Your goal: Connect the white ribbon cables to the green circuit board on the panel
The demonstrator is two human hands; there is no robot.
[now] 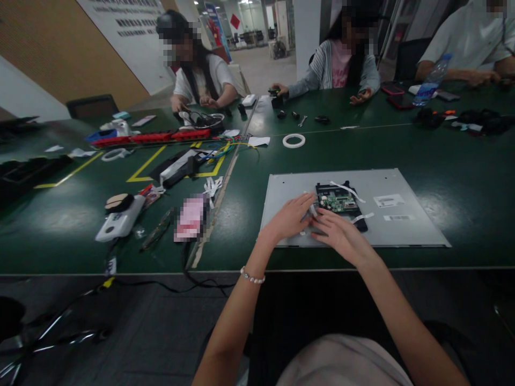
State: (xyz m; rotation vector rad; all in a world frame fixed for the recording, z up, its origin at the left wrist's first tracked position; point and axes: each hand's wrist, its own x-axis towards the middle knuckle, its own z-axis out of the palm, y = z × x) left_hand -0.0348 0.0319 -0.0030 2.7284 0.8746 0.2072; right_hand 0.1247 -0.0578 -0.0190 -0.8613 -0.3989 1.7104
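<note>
A flat grey metal panel (390, 185) lies on the table before me. On it sits a black frame (361, 222) holding a green circuit board (338, 202), with strips of white tape (363, 218) stuck across its edges. My left hand (290, 217) rests at the frame's left side, fingers stretched out flat. My right hand (340, 234) reaches in from the lower right, its fingers extended and spread near the left fingertips. A small pale strip (313, 208) shows between the two hands; whether either hand grips it cannot be made out.
A roll of white tape (293, 141) lies beyond the panel. To the left are a phone (191, 217), a white power strip (120, 219), a black pouch (177, 167) and a red strip (151, 138). A water bottle (432, 80) stands far right. Several people sit across the table.
</note>
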